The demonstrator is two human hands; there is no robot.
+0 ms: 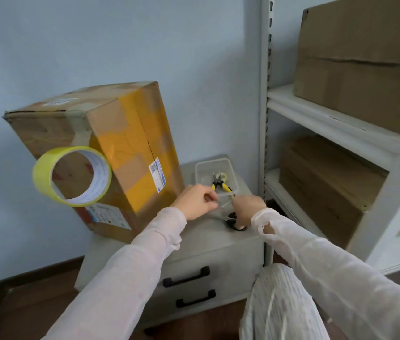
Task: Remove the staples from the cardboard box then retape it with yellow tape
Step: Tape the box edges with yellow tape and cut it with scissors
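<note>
Pale sheer sleeves (145,253) and a fold of white ribbed cloth (280,303) fill the near foreground. Both hands are extended over a low grey desk (206,241) fitted with two drawers (218,263), each with one black handle. A pale blue wall (96,45) is seen behind it and a dark wooden floor (34,290) below.

The left hand (197,202) is curled, and a thin pale strip (223,203) is pinched in its fingertips. The right hand (249,209) is closed downward over a black looped handle (234,223) (most of that tool is hidden, so it cannot be identified).

One cardboard box (54,133) is stood tilted on the desk, to the left of and beyond the left hand; its facing side is covered with bands of yellow tape (132,133). Three paper labels can be counted on it, one (157,175) nearest the left hand, but none of the printing can be read. One roll of yellow tape (44,182) is seen well to the left of the left hand, in front of the box; what supports it cannot be told.

Just beyond both hands, one clear tray (218,164) is set on the desk, and in it are one pair of pliers (219,184) with yellow and black grips and one small pale roll (224,177).

To the right of the right hand, a white shelf unit (329,119) is loaded with two plain brown boxes: an upper box (365,57) and a lower box (324,187).
</note>
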